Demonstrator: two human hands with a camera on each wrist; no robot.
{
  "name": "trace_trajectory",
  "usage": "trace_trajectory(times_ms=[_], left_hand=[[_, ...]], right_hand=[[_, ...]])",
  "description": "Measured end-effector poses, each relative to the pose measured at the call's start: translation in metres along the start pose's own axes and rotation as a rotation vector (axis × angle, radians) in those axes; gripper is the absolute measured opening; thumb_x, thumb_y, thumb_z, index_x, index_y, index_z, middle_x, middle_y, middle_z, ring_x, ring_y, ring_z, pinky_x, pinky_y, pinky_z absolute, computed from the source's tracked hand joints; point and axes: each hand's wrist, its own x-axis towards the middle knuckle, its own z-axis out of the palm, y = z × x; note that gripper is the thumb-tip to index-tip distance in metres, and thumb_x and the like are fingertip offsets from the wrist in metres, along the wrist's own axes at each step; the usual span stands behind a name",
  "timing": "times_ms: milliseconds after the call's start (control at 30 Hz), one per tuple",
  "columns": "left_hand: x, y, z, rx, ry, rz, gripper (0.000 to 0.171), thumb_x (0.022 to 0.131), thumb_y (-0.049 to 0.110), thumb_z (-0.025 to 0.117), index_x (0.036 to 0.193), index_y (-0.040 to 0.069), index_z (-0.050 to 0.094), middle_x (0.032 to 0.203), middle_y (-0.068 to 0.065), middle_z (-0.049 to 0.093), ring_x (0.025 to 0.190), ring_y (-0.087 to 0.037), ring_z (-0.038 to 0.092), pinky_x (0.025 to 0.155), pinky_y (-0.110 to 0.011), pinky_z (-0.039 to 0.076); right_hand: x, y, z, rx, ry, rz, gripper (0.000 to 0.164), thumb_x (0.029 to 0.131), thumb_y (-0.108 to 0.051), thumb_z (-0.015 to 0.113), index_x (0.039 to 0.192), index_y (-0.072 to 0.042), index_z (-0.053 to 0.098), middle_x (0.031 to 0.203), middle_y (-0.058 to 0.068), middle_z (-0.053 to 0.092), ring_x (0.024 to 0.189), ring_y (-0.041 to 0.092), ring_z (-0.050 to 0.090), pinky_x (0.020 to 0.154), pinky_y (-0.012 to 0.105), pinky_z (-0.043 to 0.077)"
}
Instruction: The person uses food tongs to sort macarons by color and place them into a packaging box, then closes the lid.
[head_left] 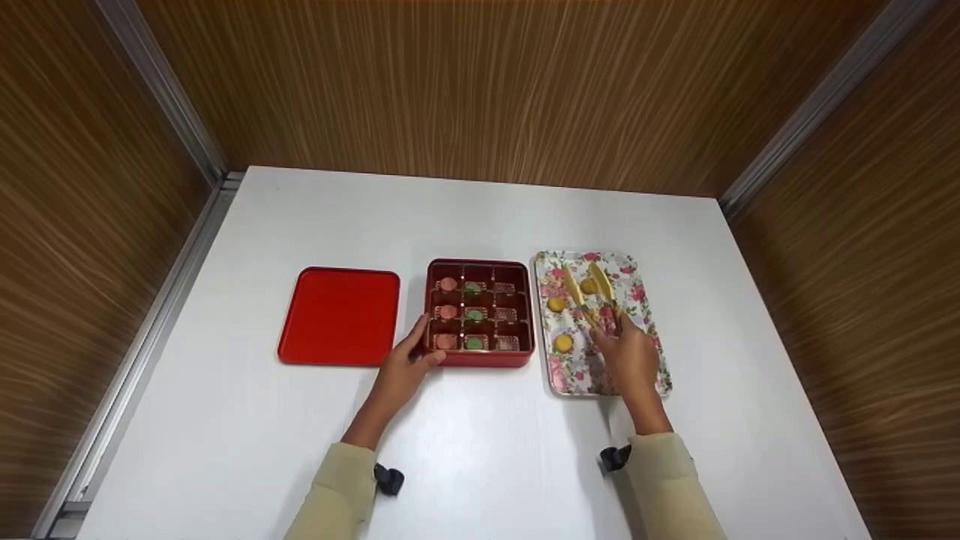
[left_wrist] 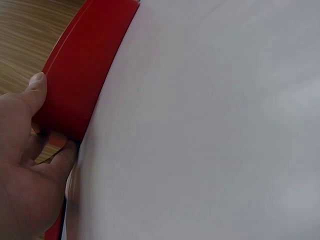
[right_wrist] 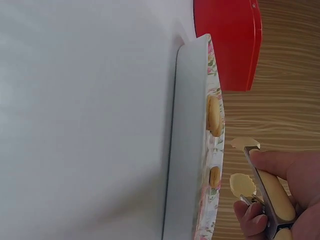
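Note:
At the front left corner of a red box [head_left: 484, 360], my left hand [head_left: 401, 371] holds the wall, its thumb along the front and its fingers along the left side. Inside, a divided insert carries a left column of pink macarons [head_left: 448, 284] and a middle column of green macarons [head_left: 474, 315]; the right compartments [head_left: 507, 313] are vacant. My right hand [head_left: 631, 360] grips gold-tipped tongs [right_wrist: 275, 197] over a floral tray [head_left: 559, 379]. The spread tong tips stand on either side of the farthest yellow macaron [head_left: 589, 286]. Two other yellow macarons [head_left: 562, 343] lie nearer the tray's left edge.
A flat red lid [head_left: 341, 315] lies left of the box on the white table [head_left: 480, 450]. The tray stands close beside the box's right wall. Wood-patterned panels [head_left: 480, 90] enclose the table at the back and both sides.

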Motion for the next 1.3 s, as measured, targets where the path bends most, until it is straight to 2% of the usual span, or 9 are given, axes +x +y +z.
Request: trace_trajectory(times_ms=[167, 367, 533, 633, 833, 967, 1133, 1300], left_hand=[[0.001, -0.002, 0.001, -0.018, 0.005, -0.008, 0.077, 0.091, 0.039, 0.072, 0.157, 0.037, 0.033, 0.163, -0.001, 0.033, 0.148, -0.025, 0.035, 0.117, -0.047, 0.037], [0.001, -0.003, 0.001, -0.036, 0.006, -0.016, 0.076, 0.092, 0.037, 0.073, 0.157, 0.038, 0.034, 0.163, -0.004, 0.034, 0.149, -0.027, 0.035, 0.117, -0.048, 0.037], [0.0, -0.001, 0.001, -0.017, 0.002, -0.029, 0.077, 0.091, 0.04, 0.073, 0.157, 0.041, 0.032, 0.163, -0.004, 0.033, 0.148, -0.027, 0.035, 0.116, -0.046, 0.038], [0.0, -0.001, 0.001, -0.013, 0.0, -0.03, 0.078, 0.09, 0.042, 0.073, 0.157, 0.041, 0.032, 0.163, -0.004, 0.033, 0.149, -0.027, 0.035, 0.116, -0.045, 0.039], [0.0, -0.001, 0.0, -0.002, -0.001, -0.012, 0.078, 0.091, 0.042, 0.072, 0.157, 0.039, 0.032, 0.163, -0.003, 0.033, 0.149, -0.027, 0.035, 0.117, -0.046, 0.038], [-0.001, -0.002, 0.001, 0.002, -0.002, 0.006, 0.079, 0.09, 0.043, 0.072, 0.158, 0.038, 0.032, 0.163, -0.003, 0.032, 0.148, -0.027, 0.036, 0.116, -0.045, 0.039], [0.0, -0.002, 0.001, -0.004, 0.004, -0.003, 0.078, 0.091, 0.041, 0.072, 0.157, 0.038, 0.032, 0.163, -0.004, 0.033, 0.148, -0.026, 0.036, 0.116, -0.045, 0.039], [0.0, -0.003, 0.001, -0.031, 0.002, -0.012, 0.076, 0.092, 0.04, 0.072, 0.157, 0.038, 0.033, 0.163, -0.002, 0.034, 0.149, -0.025, 0.034, 0.117, -0.047, 0.037]], right_hand=[[0.0, 0.005, 0.002, -0.017, 0.005, 0.005, 0.053, 0.091, -0.032, 0.073, 0.129, 0.003, 0.063, 0.093, 0.024, 0.073, 0.074, 0.036, 0.064, 0.063, 0.049, 0.047], [-0.001, 0.01, 0.005, -0.033, -0.001, -0.003, 0.057, 0.092, -0.033, 0.073, 0.135, 0.003, 0.06, 0.099, 0.025, 0.072, 0.077, 0.036, 0.065, 0.065, 0.05, 0.048], [-0.002, 0.012, 0.006, -0.053, -0.03, 0.028, 0.047, 0.092, -0.034, 0.072, 0.119, 0.004, 0.065, 0.094, 0.023, 0.071, 0.075, 0.036, 0.064, 0.063, 0.048, 0.046], [-0.002, 0.013, 0.006, -0.054, -0.041, 0.041, 0.046, 0.092, -0.035, 0.072, 0.117, 0.004, 0.065, 0.096, 0.024, 0.071, 0.078, 0.036, 0.065, 0.065, 0.049, 0.048], [-0.004, 0.013, 0.008, -0.048, -0.033, 0.029, 0.051, 0.093, -0.034, 0.071, 0.128, 0.002, 0.063, 0.103, 0.028, 0.072, 0.082, 0.043, 0.067, 0.068, 0.055, 0.049], [-0.006, 0.013, 0.009, -0.03, -0.026, 0.021, 0.056, 0.094, -0.03, 0.071, 0.138, 0.002, 0.059, 0.117, 0.03, 0.069, 0.093, 0.047, 0.068, 0.073, 0.057, 0.051], [-0.007, 0.014, 0.009, -0.013, -0.04, 0.04, 0.056, 0.096, -0.03, 0.068, 0.142, -0.001, 0.056, 0.127, 0.028, 0.065, 0.102, 0.046, 0.067, 0.079, 0.057, 0.052], [-0.007, 0.014, 0.01, -0.002, -0.027, 0.031, 0.053, 0.096, -0.028, 0.068, 0.142, -0.004, 0.057, 0.126, 0.027, 0.066, 0.1, 0.046, 0.068, 0.077, 0.057, 0.051]])
